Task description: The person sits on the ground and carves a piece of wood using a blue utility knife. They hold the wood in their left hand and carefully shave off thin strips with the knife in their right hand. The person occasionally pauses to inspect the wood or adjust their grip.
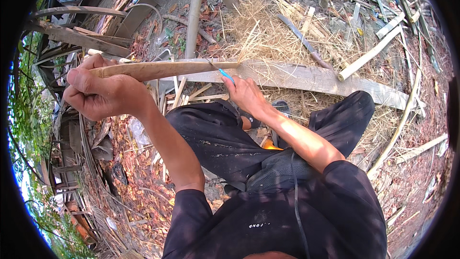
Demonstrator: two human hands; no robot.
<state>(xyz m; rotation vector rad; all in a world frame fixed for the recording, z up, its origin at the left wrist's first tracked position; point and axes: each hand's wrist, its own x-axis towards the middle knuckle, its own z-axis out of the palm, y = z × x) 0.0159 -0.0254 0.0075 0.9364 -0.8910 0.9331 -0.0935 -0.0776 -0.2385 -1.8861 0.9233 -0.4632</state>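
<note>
My left hand [106, 88] is closed round the near end of a long, flat wooden strip [167, 70], raised at the left. The strip stretches to the right, level with the plank behind it. In my right hand [247, 96] is a small knife with a blue handle [227, 76]. Its thin dark blade rests against the strip, close to the strip's far end. Pale, thin shavings [247, 48] stand out at that end. Whether they are still joined to the strip, I cannot tell.
A long weathered plank [316, 77] lies across in front of my knees. Straw-like shavings [287, 26] heap behind it, with a dark stick [304, 42] and a bamboo pole [370, 53] on the right. Wooden beams [81, 36] crowd the left. An orange object [271, 145] shows between my legs.
</note>
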